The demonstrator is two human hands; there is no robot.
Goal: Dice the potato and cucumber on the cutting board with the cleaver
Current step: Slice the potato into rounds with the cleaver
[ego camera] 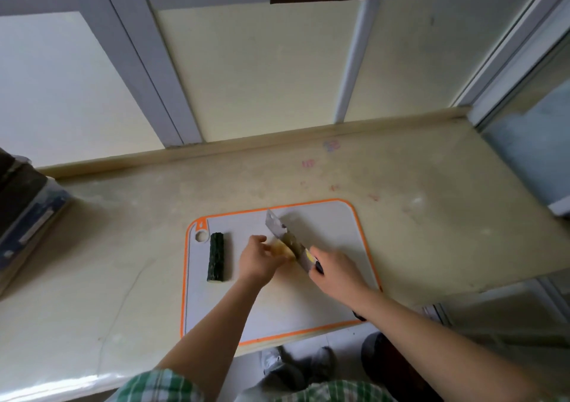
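Note:
A grey cutting board [333, 235] with an orange rim lies on the counter. A dark green cucumber piece [217, 256] lies along its left side, untouched. Near the board's middle sits a pale yellow potato [281, 250], held from the left by my left hand [257, 258] with its fingers curled onto it. My right hand [336, 267] grips the black handle of the cleaver [285, 235]. The blade runs up and to the left, its edge against the potato's right side. My left hand hides part of the potato.
The beige counter [431, 216] ends just below the board's front edge. A dark box [24, 210] stands at the left, a pale appliance [543, 155] at the right. Window frames rise behind the counter. Shoes [274, 360] show on the floor below.

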